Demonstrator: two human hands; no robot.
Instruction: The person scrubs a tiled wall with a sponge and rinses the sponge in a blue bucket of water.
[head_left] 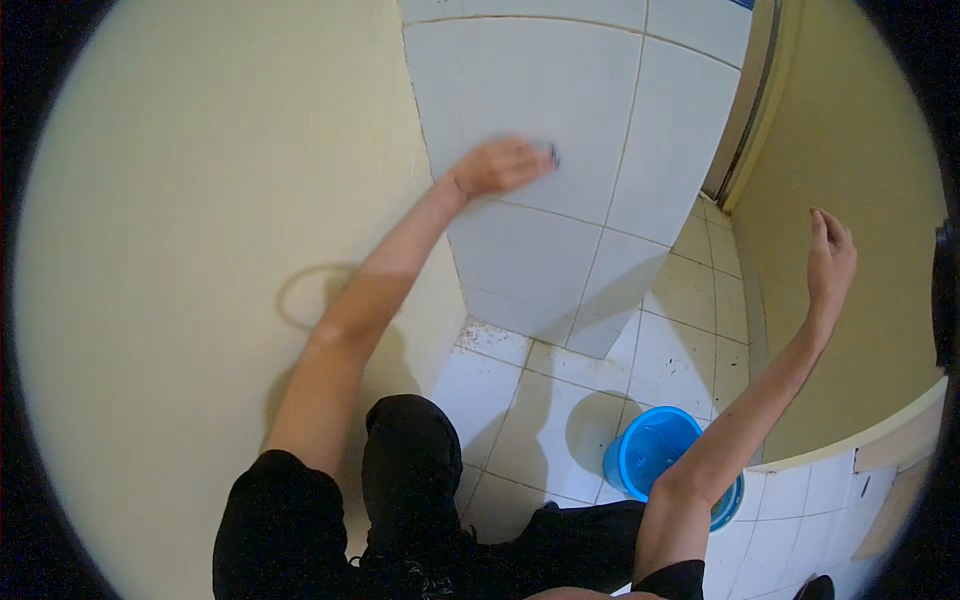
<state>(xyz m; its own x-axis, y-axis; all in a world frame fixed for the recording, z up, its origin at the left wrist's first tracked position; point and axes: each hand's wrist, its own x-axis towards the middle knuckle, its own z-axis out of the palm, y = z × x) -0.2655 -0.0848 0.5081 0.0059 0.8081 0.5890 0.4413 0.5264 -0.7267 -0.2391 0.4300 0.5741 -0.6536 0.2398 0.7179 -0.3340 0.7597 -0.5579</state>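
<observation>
My left hand [505, 165] is raised in front of the white tiled wall [530, 90], its fingers closed and smeared by motion. At its fingertips shows a small dark thing [554, 156], too blurred to name. Whether the hand touches the tiles I cannot tell. Off to the right, my right hand [832, 255] is held up with its fingers bent together toward the thumb, and nothing shows in it. It is nearest the curved cream wall [850, 130].
A blue bucket [625, 470] stands on the white tiled floor [580, 375], partly behind my right forearm. Another round blue rim [740, 498] shows beside it. Brown specks [490, 338] lie at the wall's foot. A plain cream wall [200, 200] rises close on my left.
</observation>
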